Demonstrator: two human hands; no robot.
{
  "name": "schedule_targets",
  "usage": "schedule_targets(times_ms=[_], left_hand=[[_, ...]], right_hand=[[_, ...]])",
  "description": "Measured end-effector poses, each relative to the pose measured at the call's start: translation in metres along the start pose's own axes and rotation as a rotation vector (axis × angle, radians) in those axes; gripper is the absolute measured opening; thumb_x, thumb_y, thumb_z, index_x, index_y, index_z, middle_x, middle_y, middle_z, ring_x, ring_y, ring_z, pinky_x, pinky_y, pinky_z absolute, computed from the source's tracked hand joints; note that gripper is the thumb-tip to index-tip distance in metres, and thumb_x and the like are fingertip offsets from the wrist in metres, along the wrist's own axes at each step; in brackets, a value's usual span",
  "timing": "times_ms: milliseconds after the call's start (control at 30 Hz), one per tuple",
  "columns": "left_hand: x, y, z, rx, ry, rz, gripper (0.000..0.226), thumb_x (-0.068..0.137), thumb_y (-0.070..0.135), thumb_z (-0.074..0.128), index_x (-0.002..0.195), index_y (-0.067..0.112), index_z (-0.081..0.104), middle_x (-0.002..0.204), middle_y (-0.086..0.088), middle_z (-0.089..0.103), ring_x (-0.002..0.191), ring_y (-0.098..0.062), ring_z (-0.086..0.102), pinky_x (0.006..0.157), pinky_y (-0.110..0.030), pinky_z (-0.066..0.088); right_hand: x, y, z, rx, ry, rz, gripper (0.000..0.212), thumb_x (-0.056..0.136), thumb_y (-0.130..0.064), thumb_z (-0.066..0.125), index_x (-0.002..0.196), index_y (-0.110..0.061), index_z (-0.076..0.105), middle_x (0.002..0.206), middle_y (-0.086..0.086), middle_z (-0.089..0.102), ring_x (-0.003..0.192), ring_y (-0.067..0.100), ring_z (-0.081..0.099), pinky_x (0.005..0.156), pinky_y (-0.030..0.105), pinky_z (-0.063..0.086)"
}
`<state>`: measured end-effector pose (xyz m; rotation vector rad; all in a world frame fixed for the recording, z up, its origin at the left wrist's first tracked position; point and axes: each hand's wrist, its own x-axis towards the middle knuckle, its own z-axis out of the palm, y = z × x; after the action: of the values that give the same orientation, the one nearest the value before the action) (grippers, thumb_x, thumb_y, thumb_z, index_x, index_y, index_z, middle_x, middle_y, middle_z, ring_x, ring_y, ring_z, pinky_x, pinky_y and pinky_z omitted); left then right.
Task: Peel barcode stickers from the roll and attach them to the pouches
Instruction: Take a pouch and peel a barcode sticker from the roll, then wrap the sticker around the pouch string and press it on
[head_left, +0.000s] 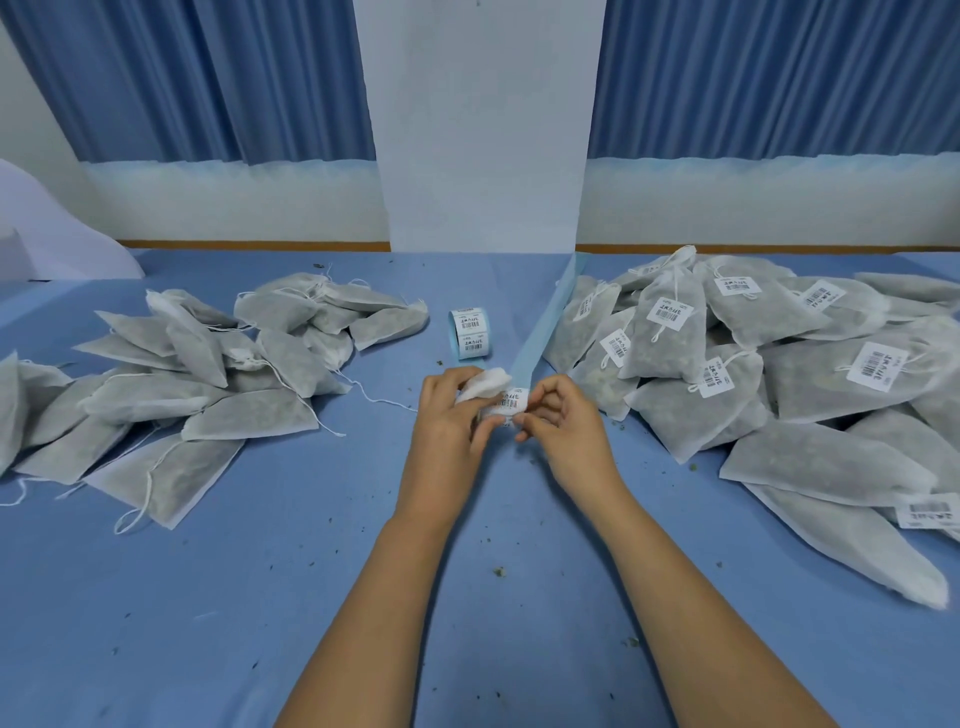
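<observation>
My left hand (451, 415) grips a small roll of barcode stickers (488, 387) above the middle of the blue table. My right hand (558, 418) pinches the barcode sticker (514, 401) at the roll's end. A long strip of blue backing paper (543, 332) trails from the roll toward the far wall. A second sticker roll (470, 332) stands on the table just beyond my hands. A pile of unlabelled grey pouches (197, 364) lies to the left. A pile of pouches bearing barcode stickers (753, 358) lies to the right.
The blue table cloth (311, 597) carries scattered herb crumbs. Loose white drawstrings (363, 395) stretch out from the left pile. A white pillar (483, 130) and blue curtains (208, 78) stand behind the table's far edge.
</observation>
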<state>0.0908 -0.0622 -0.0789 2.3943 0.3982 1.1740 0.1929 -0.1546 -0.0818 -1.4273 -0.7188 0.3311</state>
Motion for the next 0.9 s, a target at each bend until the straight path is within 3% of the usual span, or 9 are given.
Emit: schedule_targets(times_ms=[200,333,467,567,733,800,900], left_hand=[[-0.002,-0.003,0.0,0.044,-0.058,0.049,0.039,0.08,0.0,0.072,0.118,0.007,0.067,0.117,-0.003,0.058,0.109,-0.011,0.04,0.095,-0.001,0.026],[-0.002,-0.005,0.0,0.059,-0.05,0.071,0.031,0.079,0.001,0.074,0.11,0.005,0.071,0.112,-0.007,0.062,0.106,-0.012,0.043,0.092,-0.001,0.028],[-0.003,-0.006,0.0,0.033,-0.006,0.067,0.025,0.079,0.004,0.075,0.104,0.004,0.073,0.106,-0.007,0.064,0.104,-0.011,0.045,0.089,-0.002,0.031],[-0.003,-0.007,0.0,0.033,0.036,0.064,0.023,0.079,0.002,0.074,0.102,0.002,0.074,0.103,-0.008,0.065,0.102,-0.012,0.046,0.087,-0.007,0.034],[-0.004,-0.005,0.002,0.038,0.03,0.06,0.017,0.082,0.0,0.071,0.099,0.0,0.074,0.1,-0.01,0.066,0.098,-0.018,0.051,0.082,-0.011,0.036],[-0.002,-0.004,0.0,0.001,0.101,-0.021,0.009,0.084,-0.001,0.068,0.09,-0.001,0.075,0.097,-0.009,0.066,0.092,-0.02,0.053,0.078,-0.016,0.038],[0.003,-0.011,-0.015,-0.199,0.397,-0.398,0.021,0.087,0.005,0.063,0.073,0.017,0.072,0.087,-0.001,0.062,0.075,-0.005,0.054,0.07,-0.018,0.036]], right_hand=[[-0.003,-0.002,-0.002,-0.024,-0.002,0.044,0.034,0.079,0.013,0.06,0.082,-0.016,0.043,0.077,0.011,0.066,0.055,0.011,0.061,0.061,0.026,0.048],[-0.005,-0.004,-0.003,-0.019,-0.003,0.062,0.029,0.079,0.006,0.066,0.082,-0.016,0.047,0.076,0.01,0.065,0.053,0.005,0.057,0.055,0.017,0.046],[-0.006,-0.007,-0.004,0.036,-0.036,0.063,0.026,0.077,-0.002,0.073,0.083,-0.015,0.051,0.074,0.006,0.067,0.06,0.005,0.059,0.06,0.016,0.046],[-0.007,-0.006,-0.005,0.022,-0.081,0.05,0.027,0.076,0.003,0.072,0.081,-0.016,0.053,0.079,0.007,0.067,0.07,0.012,0.061,0.067,0.015,0.047],[-0.007,-0.003,-0.003,-0.063,-0.034,0.002,0.03,0.077,0.005,0.07,0.076,-0.018,0.052,0.07,0.001,0.067,0.065,0.005,0.062,0.065,0.013,0.046],[-0.006,-0.002,-0.004,-0.093,-0.027,-0.006,0.032,0.076,0.008,0.069,0.072,-0.018,0.05,0.068,0.001,0.065,0.063,0.003,0.061,0.063,0.011,0.044],[-0.005,0.001,-0.006,-0.116,0.052,0.021,0.036,0.075,0.011,0.067,0.063,-0.016,0.047,0.079,0.011,0.067,0.074,0.012,0.064,0.065,0.013,0.047]])
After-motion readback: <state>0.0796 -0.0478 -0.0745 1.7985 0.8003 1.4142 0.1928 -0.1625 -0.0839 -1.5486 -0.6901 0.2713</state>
